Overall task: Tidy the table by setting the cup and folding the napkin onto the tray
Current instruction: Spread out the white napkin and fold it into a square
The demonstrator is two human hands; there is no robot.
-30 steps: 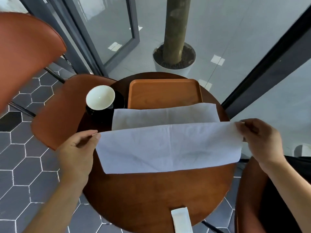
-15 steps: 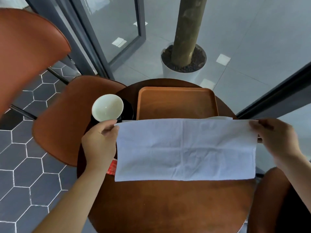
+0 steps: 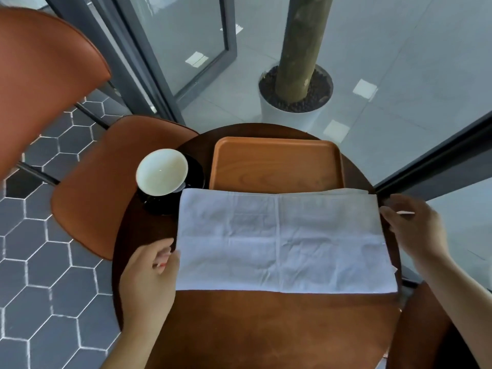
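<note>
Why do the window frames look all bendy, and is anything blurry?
Head view: the wide-angle lens bows straight lines near the edges; the right hand looks slightly smeared; the napkin and tray are sharp, in soft daylight without hard shadows.

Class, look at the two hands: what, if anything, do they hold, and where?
Both touch the napkin: left hand at its left edge, right hand at its right. A firm grip cannot be told.

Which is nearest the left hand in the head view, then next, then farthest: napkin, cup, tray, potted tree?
1. White napkin: at the left hand's fingers, on its right.
2. White cup: beyond the hand, table's left edge.
3. Wooden tray: beyond the napkin, further right.
4. Potted tree: on the floor past the table.
</note>
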